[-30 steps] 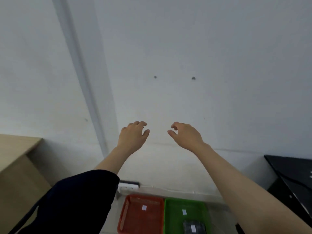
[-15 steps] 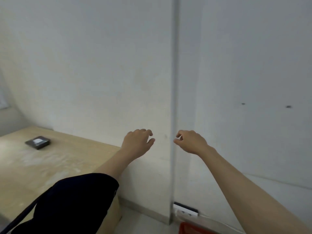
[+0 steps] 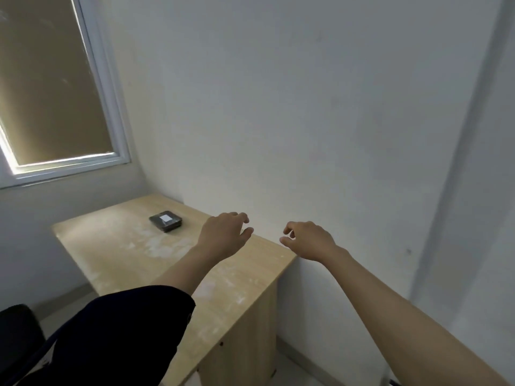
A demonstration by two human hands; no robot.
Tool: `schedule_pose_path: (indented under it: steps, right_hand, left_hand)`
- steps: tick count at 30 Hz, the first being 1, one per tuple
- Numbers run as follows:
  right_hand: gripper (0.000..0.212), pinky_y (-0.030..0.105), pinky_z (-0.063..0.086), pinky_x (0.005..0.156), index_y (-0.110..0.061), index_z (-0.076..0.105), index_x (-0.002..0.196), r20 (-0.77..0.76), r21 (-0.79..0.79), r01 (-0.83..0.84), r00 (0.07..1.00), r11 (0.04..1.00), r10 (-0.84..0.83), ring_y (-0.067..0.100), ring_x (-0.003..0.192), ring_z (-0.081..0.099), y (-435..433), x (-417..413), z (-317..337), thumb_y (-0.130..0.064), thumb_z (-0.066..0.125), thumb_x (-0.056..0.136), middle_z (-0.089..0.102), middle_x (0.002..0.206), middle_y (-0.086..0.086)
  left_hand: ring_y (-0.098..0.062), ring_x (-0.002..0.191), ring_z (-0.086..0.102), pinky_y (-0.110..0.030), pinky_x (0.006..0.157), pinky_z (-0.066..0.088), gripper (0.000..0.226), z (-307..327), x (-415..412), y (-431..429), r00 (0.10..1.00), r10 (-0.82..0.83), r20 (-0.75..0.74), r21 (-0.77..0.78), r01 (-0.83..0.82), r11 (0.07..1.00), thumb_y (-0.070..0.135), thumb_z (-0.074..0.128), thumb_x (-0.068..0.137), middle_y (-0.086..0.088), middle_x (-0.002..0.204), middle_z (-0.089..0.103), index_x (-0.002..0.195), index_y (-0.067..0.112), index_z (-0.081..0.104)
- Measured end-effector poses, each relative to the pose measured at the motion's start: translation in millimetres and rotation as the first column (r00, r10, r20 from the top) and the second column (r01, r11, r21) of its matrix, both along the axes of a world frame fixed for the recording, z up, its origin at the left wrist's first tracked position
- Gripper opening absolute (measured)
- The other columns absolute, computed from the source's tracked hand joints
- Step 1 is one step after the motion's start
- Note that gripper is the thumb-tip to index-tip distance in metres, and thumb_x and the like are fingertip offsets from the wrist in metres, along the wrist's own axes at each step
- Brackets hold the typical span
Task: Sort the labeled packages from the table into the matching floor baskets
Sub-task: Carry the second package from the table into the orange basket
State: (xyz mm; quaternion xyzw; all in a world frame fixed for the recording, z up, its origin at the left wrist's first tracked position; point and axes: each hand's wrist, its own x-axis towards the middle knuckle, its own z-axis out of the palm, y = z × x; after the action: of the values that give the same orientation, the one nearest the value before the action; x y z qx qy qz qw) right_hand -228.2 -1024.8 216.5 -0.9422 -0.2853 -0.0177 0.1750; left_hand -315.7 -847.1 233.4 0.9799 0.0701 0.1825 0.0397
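Note:
One dark package (image 3: 166, 221) with a white label lies flat on the far part of the light wooden table (image 3: 133, 254), close to the wall. My left hand (image 3: 226, 232) hovers over the table's right edge, empty, fingers loosely apart, to the right of the package. My right hand (image 3: 308, 239) is held out beside it, just past the table's corner in front of the wall, also empty with fingers curled and apart. No floor basket is in view.
A white wall (image 3: 306, 107) runs behind the table, with a window (image 3: 53, 87) at the upper left. A black chair (image 3: 16, 330) stands at the lower left. The table's side panel (image 3: 245, 338) drops to the floor at the bottom centre.
My view has swung left from the floor baskets to the table; the baskets have left the frame and the package and window have come in. Both hands stay empty and outstretched.

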Motion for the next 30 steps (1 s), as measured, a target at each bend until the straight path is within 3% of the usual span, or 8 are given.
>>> schedule_pose_path:
  steps: [8, 15, 23, 30]
  right_hand:
    - [0.040, 0.034, 0.045, 0.080, -0.021, 0.055, 0.123, -0.006, 0.014, -0.037, 0.999, 0.999, 0.037, 0.022, 0.107, 0.058, 192.1, 84.3, 9.3, -0.042, 0.046, 0.091, 0.062, 0.121, 0.001]
    - [0.038, 0.034, 0.046, 0.079, -0.021, 0.056, 0.121, 0.007, 0.017, -0.047, 0.999, 0.999, 0.047, 0.022, 0.104, 0.058, 281.7, 111.1, 9.7, -0.041, 0.045, 0.091, 0.063, 0.119, 0.000]
    - [0.036, 0.035, 0.047, 0.081, -0.020, 0.058, 0.118, -0.039, 0.050, 0.096, 0.995, 0.994, -0.094, 0.024, 0.104, 0.058, 422.1, 136.8, -17.0, -0.039, 0.046, 0.090, 0.063, 0.119, 0.003]
    - [0.036, 0.036, 0.048, 0.085, -0.020, 0.059, 0.117, -0.154, 0.005, 0.187, 0.971, 0.982, -0.184, 0.024, 0.108, 0.057, 528.3, 116.3, -58.3, -0.041, 0.047, 0.090, 0.062, 0.121, 0.003]
  left_hand:
    - [-0.022, 0.107, 0.060, -0.035, 0.084, 0.044, 0.040, 13.8, 76.4, 186.1, 0.997, 0.069, -0.021, 0.016, -0.069, 0.998, 0.041, 0.041, 0.095, 0.000, 0.115, 0.066, 0.125, 0.018, 0.055]
    - [-0.023, 0.106, 0.061, -0.035, 0.083, 0.044, 0.039, 3.0, 112.6, 282.2, 0.997, 0.059, -0.038, 0.026, -0.059, 0.998, 0.041, 0.043, 0.094, -0.001, 0.114, 0.067, 0.123, 0.018, 0.057]
    - [-0.024, 0.101, 0.063, -0.035, 0.077, 0.045, 0.038, -24.7, 163.0, 433.4, 0.999, -0.022, -0.030, -0.018, 0.021, 1.000, 0.041, 0.044, 0.092, -0.001, 0.111, 0.068, 0.118, 0.018, 0.059]
    - [-0.027, 0.089, 0.062, -0.030, 0.061, 0.037, 0.031, -71.1, 161.7, 560.5, 0.985, -0.068, -0.156, 0.041, 0.075, 0.996, 0.036, 0.043, 0.092, -0.008, 0.098, 0.068, 0.099, 0.011, 0.061]
